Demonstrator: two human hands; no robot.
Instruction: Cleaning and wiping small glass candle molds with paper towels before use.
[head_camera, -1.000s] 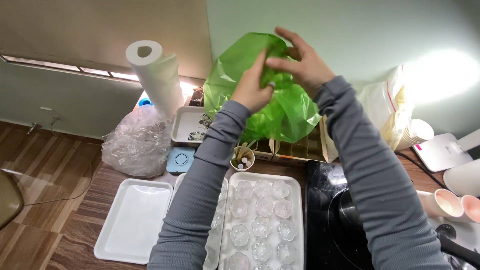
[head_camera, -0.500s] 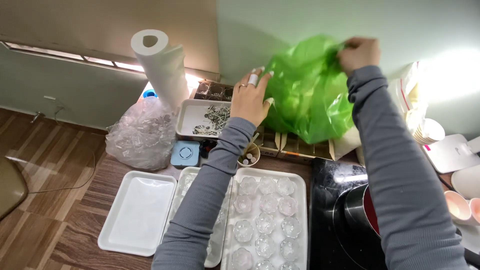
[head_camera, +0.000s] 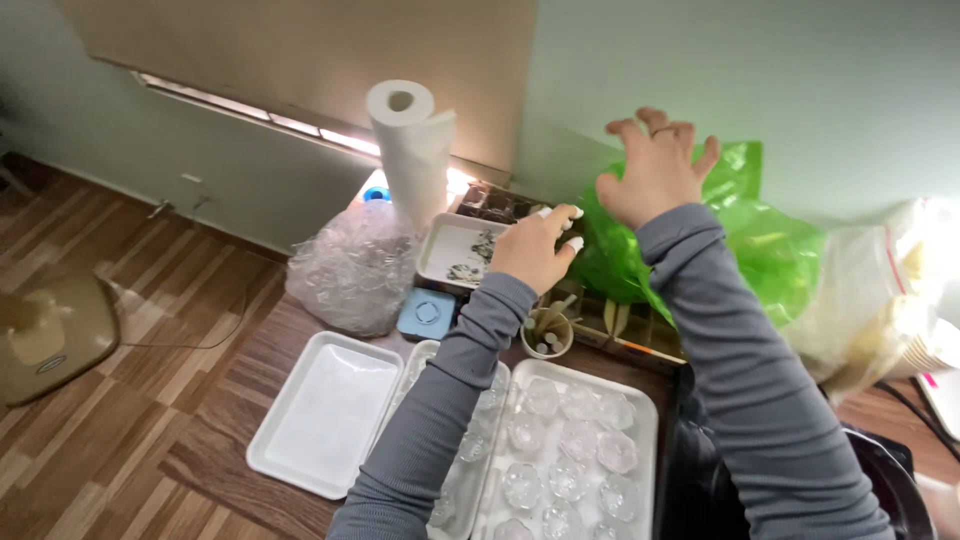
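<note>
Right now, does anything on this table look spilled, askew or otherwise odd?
Nothing is spilled or visibly broken. The green plastic bag lies crumpled against the wall over the brown compartment tray, with the right hand spread above it. The left hand rests beside it. The paper towel roll stands upright; the white tray sits flat.

Both arms in snug grey long sleeves, ribbed-looking knit, cuffs ending at wrists. Left hand (head_camera: 533, 250): pale white-tipped fingernails. Right hand (head_camera: 655, 170): bare, ring faintly visible on one finger.
</note>
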